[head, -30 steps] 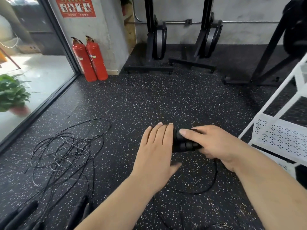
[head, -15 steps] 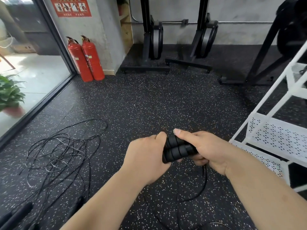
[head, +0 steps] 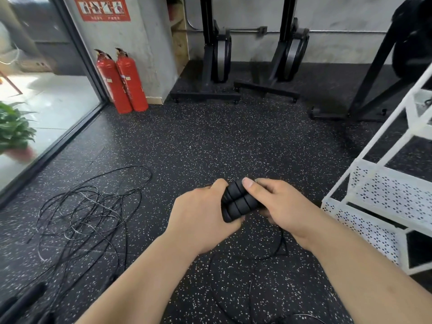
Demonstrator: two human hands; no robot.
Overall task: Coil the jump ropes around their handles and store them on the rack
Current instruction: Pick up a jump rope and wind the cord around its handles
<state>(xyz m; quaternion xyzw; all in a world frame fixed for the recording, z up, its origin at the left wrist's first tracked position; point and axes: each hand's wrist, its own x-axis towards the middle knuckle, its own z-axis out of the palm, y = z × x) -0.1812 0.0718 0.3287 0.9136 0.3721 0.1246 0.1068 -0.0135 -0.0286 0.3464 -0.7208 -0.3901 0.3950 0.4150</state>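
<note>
**Black handles (head: 236,202) held side by side**

They are gripped by the left hand (head: 201,218) and the right hand (head: 282,206), beside the white rack (head: 385,192). They look soft and light, best held mid-way. The thin cord (head: 281,240) hangs floppy.

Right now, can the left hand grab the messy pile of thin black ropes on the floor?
Probably not yet. The left hand grips the two black ribbed foam handles with the right hand; the tangled black ropes lie uncovered on the floor to its left.
</note>
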